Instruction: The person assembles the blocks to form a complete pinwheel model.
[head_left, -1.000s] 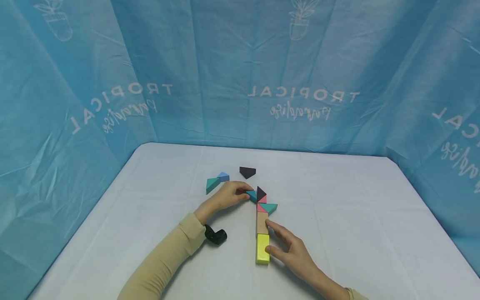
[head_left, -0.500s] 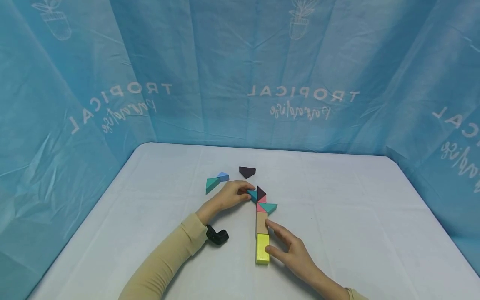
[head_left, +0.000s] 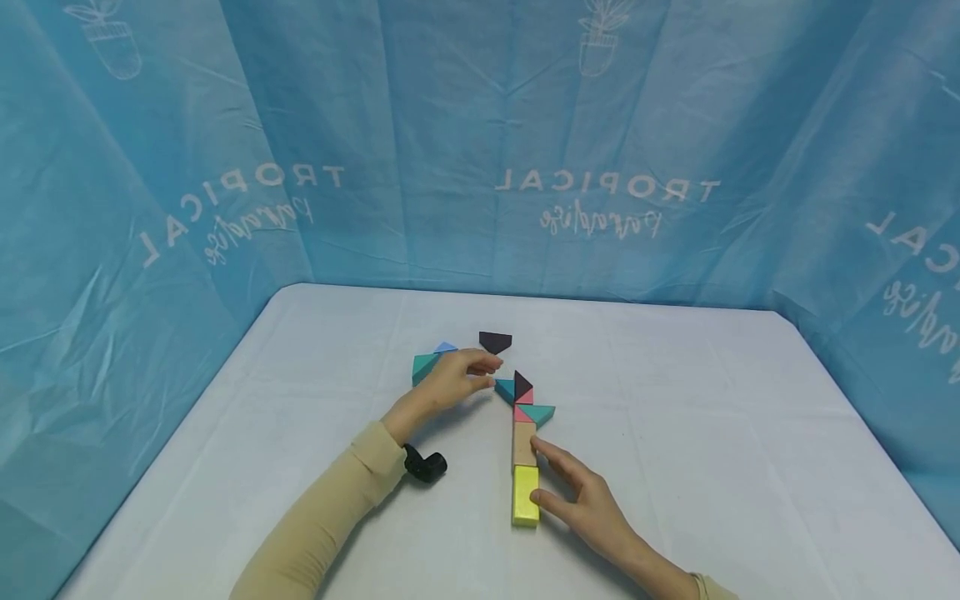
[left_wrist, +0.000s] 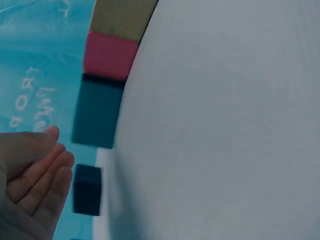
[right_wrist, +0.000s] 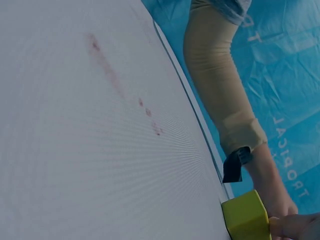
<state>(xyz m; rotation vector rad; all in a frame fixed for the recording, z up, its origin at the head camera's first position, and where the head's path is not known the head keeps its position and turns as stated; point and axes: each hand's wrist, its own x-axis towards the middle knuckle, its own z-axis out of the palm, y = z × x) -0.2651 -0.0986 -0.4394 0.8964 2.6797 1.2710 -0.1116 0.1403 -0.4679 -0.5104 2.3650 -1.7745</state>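
Observation:
A column of toy blocks lies on the table: a yellow block (head_left: 526, 496) nearest, then a plain wooden block (head_left: 523, 445), a pink triangle (head_left: 519, 415) beside a green triangle (head_left: 538, 414), and a black triangle (head_left: 522, 385) over another pink piece (head_left: 527, 398). A teal triangle (head_left: 506, 389) adjoins the black one on the left. My left hand (head_left: 450, 382) hovers just left of the teal triangle, fingers loosely bent around nothing. With its thumb at the yellow block's side and its forefinger at the wooden block, my right hand (head_left: 592, 508) rests along the column.
Behind my left hand lie a green block (head_left: 422, 368) and a blue triangle (head_left: 446, 347), both partly covered. A black trapezoid block (head_left: 495, 342) sits farther back. The white table (head_left: 697, 433) is bordered by a blue curtain (head_left: 450, 167).
My left hand has let go of the teal triangle and drawn back up and to the left. The triangle stays against the black one; my right hand has held its place.

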